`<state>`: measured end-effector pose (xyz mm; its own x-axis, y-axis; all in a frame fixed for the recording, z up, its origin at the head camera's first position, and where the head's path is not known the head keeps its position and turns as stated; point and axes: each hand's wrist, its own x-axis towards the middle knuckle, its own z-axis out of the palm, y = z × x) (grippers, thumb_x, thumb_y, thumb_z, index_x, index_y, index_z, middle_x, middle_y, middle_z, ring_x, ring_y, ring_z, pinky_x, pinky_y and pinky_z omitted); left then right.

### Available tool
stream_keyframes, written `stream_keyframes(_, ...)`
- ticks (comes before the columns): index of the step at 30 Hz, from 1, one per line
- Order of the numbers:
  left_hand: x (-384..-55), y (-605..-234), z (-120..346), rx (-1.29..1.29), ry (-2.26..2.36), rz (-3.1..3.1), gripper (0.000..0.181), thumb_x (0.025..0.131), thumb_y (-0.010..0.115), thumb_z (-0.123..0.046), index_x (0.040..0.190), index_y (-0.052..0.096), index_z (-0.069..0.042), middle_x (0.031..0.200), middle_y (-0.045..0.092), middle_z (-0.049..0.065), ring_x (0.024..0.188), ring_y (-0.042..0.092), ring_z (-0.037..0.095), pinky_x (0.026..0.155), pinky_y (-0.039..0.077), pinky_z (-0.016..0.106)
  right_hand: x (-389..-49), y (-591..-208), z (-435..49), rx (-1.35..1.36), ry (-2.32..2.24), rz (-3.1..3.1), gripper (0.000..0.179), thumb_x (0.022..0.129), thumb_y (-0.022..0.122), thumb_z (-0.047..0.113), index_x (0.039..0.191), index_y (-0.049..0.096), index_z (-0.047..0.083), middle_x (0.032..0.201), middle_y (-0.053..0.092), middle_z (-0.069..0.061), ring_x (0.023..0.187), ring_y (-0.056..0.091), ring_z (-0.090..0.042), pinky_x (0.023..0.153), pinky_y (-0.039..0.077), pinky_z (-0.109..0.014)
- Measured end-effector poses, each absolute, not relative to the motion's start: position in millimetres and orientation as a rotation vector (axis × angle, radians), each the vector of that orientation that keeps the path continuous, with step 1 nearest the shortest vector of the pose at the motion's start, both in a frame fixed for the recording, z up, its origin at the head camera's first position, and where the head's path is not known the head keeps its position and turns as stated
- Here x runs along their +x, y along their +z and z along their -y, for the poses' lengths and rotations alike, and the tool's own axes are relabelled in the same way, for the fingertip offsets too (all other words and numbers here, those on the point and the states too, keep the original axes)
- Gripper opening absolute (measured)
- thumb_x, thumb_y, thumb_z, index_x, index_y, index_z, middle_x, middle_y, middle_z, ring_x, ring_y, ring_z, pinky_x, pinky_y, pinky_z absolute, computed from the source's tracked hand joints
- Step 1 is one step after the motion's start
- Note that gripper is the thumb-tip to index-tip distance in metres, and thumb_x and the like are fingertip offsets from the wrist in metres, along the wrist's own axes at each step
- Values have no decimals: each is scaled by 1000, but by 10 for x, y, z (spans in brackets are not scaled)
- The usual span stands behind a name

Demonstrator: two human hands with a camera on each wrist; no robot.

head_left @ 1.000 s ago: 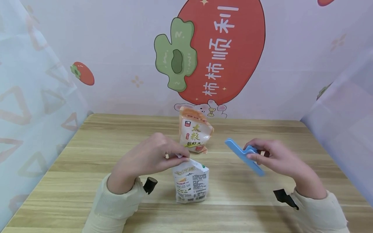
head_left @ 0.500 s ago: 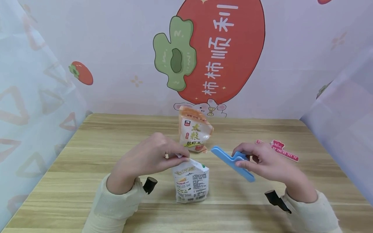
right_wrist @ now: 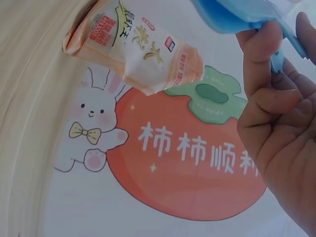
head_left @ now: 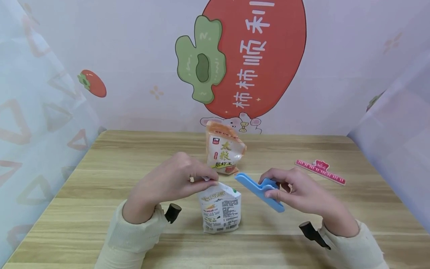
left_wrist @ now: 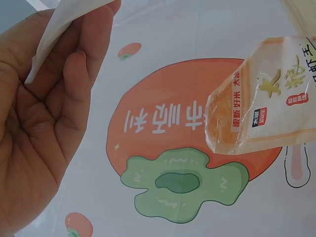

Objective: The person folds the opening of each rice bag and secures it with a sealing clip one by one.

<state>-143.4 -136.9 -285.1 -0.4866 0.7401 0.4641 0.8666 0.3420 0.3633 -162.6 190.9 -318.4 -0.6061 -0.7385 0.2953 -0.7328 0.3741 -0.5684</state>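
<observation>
In the head view my left hand point(head_left: 174, 179) pinches the top corner of a white printed food bag point(head_left: 221, 209), which stands upright on the table. The bag's pale top edge point(left_wrist: 59, 29) runs between thumb and fingers in the left wrist view. My right hand point(head_left: 299, 192) holds a light blue bag clip point(head_left: 258, 190) by its handles, thumb on the near side. The clip slants down to the right, its upper end just right of the white bag's top. In the right wrist view the blue clip point(right_wrist: 237, 17) is partly cut off by the frame's top.
Behind the white bag stands an orange and white rice bag point(head_left: 225, 151) with a folded top. A pink clip point(head_left: 320, 172) with a piano-key pattern lies at the right on the wooden table point(head_left: 100, 186). A printed cloth backdrop point(head_left: 141, 56) rises along the table's back.
My right hand has moved left with the blue clip, closer to the white bag. This uncovers the pink clip. The left hand keeps its pinch on the bag without moving.
</observation>
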Motion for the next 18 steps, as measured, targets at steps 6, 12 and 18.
stream_keyframes(6, -1433, -2854, 1373, -1456, -852, 2374, 6, 86, 77, -10, 93, 77, -9, 83, 75, -1, 70, 63, 0, 64, 51, 12, -1611, -3175, -1857, -1422, -1074, -2557, 23, 86, 76, 10, 107, 67, 16, 80, 67, 10, 60, 51, 3, 49, 40, -17)
stream_keyframes(12, -1436, -2853, 1369, -1465, -841, 2361, 6, 86, 77, -9, 92, 76, -9, 82, 74, -1, 70, 64, 0, 65, 51, 13, -1615, -3171, -1821, -1465, -1081, -2513, 23, 87, 75, 8, 106, 66, 15, 80, 67, 9, 60, 50, 4, 48, 39, -16)
stream_keyframes(18, -1428, -2841, 1367, -1460, -854, 2380, 7, 86, 77, -10, 93, 77, -9, 84, 75, -1, 71, 64, 0, 65, 52, 13, -1624, -3166, -1792, -1500, -1061, -2485, 21, 89, 71, 9, 108, 65, 15, 79, 66, 8, 60, 51, 5, 47, 38, -15)
